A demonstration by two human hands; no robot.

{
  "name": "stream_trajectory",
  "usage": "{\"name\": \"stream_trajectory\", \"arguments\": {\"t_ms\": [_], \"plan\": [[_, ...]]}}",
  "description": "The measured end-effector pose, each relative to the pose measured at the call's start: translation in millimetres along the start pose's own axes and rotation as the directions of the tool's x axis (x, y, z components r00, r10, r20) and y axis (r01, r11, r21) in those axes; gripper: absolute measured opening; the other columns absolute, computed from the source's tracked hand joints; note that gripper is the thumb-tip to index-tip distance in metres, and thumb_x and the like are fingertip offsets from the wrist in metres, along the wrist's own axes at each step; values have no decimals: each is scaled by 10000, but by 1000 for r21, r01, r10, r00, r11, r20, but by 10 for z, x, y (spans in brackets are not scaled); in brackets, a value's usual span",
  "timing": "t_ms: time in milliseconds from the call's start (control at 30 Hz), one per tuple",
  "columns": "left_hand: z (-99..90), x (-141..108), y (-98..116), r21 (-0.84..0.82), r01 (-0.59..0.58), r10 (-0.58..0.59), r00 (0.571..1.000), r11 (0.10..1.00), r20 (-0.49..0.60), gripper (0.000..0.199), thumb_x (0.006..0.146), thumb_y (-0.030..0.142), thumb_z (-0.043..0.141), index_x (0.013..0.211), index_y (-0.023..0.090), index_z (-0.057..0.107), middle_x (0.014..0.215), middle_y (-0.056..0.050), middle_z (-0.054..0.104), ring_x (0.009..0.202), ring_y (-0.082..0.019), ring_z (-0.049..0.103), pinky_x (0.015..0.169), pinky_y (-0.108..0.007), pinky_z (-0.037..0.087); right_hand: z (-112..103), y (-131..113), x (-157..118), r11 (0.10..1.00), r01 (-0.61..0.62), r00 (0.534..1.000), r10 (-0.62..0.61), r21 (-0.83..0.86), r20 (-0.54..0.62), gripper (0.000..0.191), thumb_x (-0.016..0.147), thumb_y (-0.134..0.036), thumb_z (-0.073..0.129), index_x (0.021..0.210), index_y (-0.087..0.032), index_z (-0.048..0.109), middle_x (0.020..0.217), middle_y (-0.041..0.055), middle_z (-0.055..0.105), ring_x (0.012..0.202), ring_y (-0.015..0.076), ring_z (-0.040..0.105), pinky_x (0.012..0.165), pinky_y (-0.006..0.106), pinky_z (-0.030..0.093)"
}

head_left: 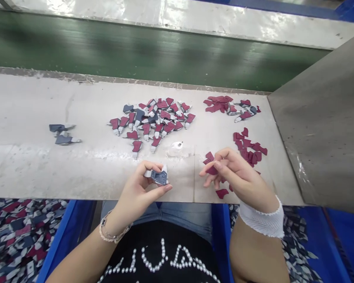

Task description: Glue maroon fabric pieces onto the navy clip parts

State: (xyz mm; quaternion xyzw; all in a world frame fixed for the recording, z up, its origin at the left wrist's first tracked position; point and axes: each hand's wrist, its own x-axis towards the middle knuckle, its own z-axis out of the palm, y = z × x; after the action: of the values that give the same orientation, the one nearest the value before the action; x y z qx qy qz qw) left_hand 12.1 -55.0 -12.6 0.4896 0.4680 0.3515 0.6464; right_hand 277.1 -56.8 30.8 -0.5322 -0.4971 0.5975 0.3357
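Observation:
Between the thumb and fingers of my left hand (144, 188) is a small grey-blue and white plastic part (159, 177), its hollow recessed face turned up. My right hand (236, 173) pinches a flat dark-red plastic piece (212, 170) between thumb and index finger, the other fingers spread. The two hands are apart, both above the near edge of the bench. Under and beside my right hand lie loose dark-red pieces (222, 193). Beyond my left hand is a heap of parts (162, 118), most with a dark-red piece on top and white ends.
Two grey-blue parts (64, 139) lie on the pale bench (23, 169) at left. More red pieces (249, 151) and a small mixed pile (244, 110) are at right, near a metal wall (321, 118). A green conveyor belt (135, 55) runs behind. Blue bins (67, 228) of parts stand below.

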Motion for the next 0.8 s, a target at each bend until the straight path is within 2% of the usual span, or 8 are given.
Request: {"name": "stream_trajectory", "arguments": {"t_ms": [133,233,333,400,500,567,667,800], "plan": [[16,-21,-10,133,-122,129,991,984,-41,315,796,242,792,984,255,540,1109,-12,565,891,-141,677,820,-296,587,227,-51,45,968,10,998,6,-250,64,98,1015,-349,518,962,-266,520,739,-41,622,608,132,586,605,272,481],[-3,-27,-21,229,-177,195,979,957,-62,321,790,237,798,990,253,547,1095,-13,582,916,-144,684,799,-267,599,377,-92,64,889,94,994,-56,-447,98,153,1016,-302,500,1118,-290,614,932,2,701,822,174,649,748,309,494],[-35,-25,-41,210,-174,189,981,962,-50,296,842,244,748,1054,267,544,1144,-18,583,851,-119,705,781,-258,615,497,-108,67,861,141,986,-80,-489,144,343,1031,-240,427,1360,-311,487,1115,31,699,1000,203,658,859,349,494],[-56,-24,-60,183,-179,191,980,967,-50,278,868,238,718,1085,272,548,1172,-26,588,836,-114,721,786,-261,624,544,-112,63,870,113,991,-61,-480,122,334,1027,-231,423,1356,-287,416,953,15,690,852,192,662,764,336,506],[-82,-29,-91,206,-212,236,966,955,-104,272,823,222,765,1028,253,589,1137,-35,636,909,-150,734,750,-235,633,559,-139,67,898,83,996,-61,-432,64,90,1011,-242,478,1093,-276,458,699,-61,565,600,146,548,581,277,449],[-92,-35,-111,252,-219,262,953,943,-153,288,768,215,816,970,243,614,1104,-39,675,955,-174,734,723,-219,635,554,-172,83,909,108,994,-87,-402,71,37,997,-244,528,974,-272,520,701,-59,567,607,129,540,566,257,438],[-91,-39,-138,282,-218,281,938,934,-204,297,738,210,839,946,248,631,1089,-33,707,962,-177,740,746,-229,639,578,-213,118,936,146,984,-103,-320,146,130,1004,-220,523,1012,-284,636,810,-34,664,701,121,617,623,241,484],[-74,-26,-163,266,-260,327,912,928,-249,279,763,153,802,958,257,632,1087,-20,713,1028,-168,722,895,-276,619,687,-202,156,991,69,980,-45,-119,195,170,1025,-205,479,1155,-290,548,874,-22,717,756,129,670,714,266,549]]}}
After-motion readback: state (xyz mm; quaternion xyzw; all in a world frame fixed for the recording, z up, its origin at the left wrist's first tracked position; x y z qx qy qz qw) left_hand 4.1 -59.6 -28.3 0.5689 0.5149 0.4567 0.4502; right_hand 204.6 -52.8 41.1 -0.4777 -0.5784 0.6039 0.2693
